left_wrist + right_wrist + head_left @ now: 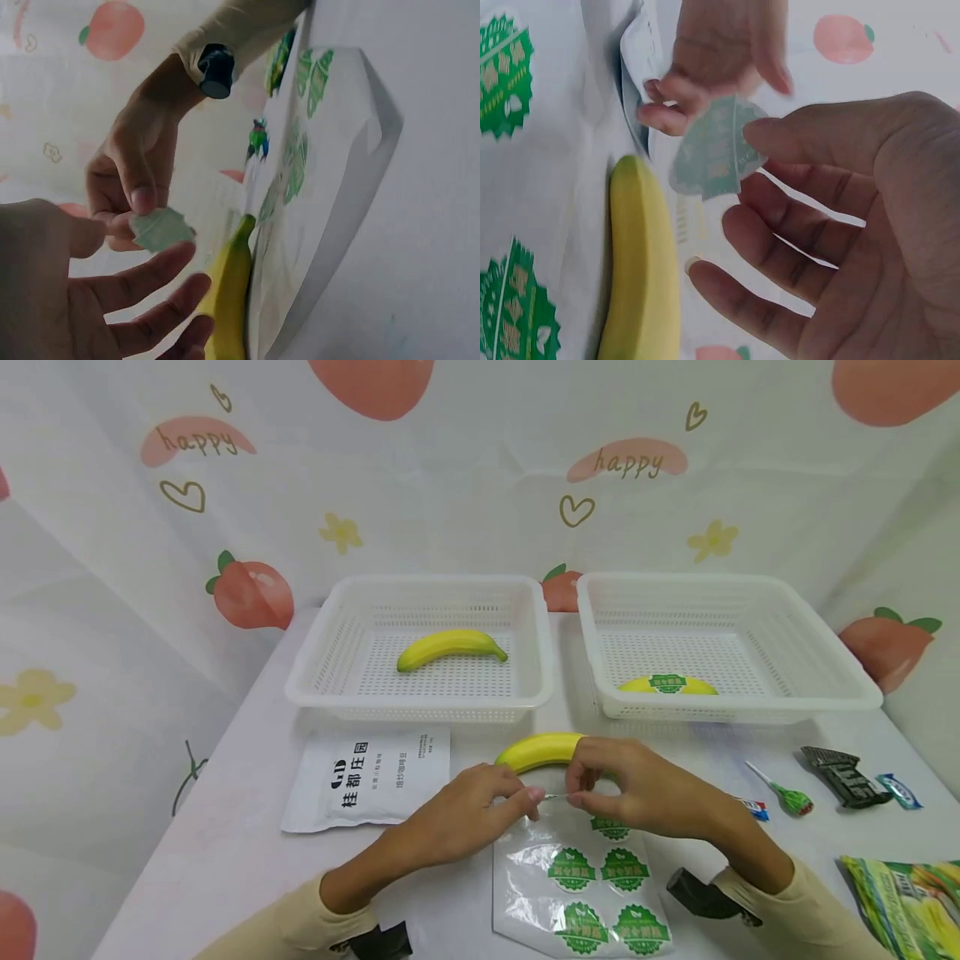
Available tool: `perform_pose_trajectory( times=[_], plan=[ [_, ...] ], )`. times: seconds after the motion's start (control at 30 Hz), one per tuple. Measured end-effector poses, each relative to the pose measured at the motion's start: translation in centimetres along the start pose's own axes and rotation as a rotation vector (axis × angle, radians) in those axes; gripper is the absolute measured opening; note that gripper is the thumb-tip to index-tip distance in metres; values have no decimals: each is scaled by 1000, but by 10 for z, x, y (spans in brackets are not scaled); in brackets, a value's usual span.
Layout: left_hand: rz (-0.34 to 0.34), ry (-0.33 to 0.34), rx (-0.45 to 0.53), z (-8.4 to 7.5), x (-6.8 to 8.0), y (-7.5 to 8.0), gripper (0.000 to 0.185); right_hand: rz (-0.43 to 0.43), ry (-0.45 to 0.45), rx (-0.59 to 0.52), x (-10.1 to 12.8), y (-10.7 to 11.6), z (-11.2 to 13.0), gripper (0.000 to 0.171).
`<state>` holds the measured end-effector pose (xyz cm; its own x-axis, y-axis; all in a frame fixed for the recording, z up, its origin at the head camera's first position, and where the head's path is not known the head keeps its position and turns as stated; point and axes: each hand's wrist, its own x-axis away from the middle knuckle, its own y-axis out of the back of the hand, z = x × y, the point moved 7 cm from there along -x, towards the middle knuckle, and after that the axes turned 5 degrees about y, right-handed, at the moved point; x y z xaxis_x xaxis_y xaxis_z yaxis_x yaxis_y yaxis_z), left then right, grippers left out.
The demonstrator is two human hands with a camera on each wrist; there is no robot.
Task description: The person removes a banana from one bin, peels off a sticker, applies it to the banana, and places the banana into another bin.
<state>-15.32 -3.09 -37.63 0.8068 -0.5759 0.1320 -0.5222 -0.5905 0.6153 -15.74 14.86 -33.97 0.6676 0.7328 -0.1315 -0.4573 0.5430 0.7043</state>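
Observation:
My right hand (637, 785) pinches a round green sticker (712, 150) between thumb and forefinger, its pale back turned to the left wrist view. My left hand (468, 810) faces it with the thumb held apart, one fingertip right at the sticker's edge. Both hands hover over a white sticker sheet (525, 860) bearing several green scalloped stickers. Just behind the sheet lies a yellow banana (540, 752), its right end hidden by my right hand in the head view.
Behind stand two white baskets: the left basket (307, 685) holds a plain banana (450, 647), the right basket (810, 702) a stickered banana (686, 686). A white pouch (371, 785) lies at left. A lollipop (791, 797), black wrapper (847, 777) and green-yellow packet (911, 902) lie at right.

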Motion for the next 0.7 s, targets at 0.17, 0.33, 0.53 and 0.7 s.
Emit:
perform_pose_trajectory(
  times=[0.17, 0.33, 0.53, 0.7],
  plan=[
    [10, 38, 177, 2, -2, 0, 36, 11, 31, 21, -1, -5, 13, 16],
    [-24, 36, 180, 3, -4, 3, 24, 8, 7, 45, -2, -3, 11, 11],
    [-86, 10, 152, 4, -7, 7, 22, -95, -92, 128, -1, 12, -1, 14],
    [-141, -29, 129, 2, -14, 10, 18, -122, -64, 157, -3, 17, -8, 4]
  ],
)
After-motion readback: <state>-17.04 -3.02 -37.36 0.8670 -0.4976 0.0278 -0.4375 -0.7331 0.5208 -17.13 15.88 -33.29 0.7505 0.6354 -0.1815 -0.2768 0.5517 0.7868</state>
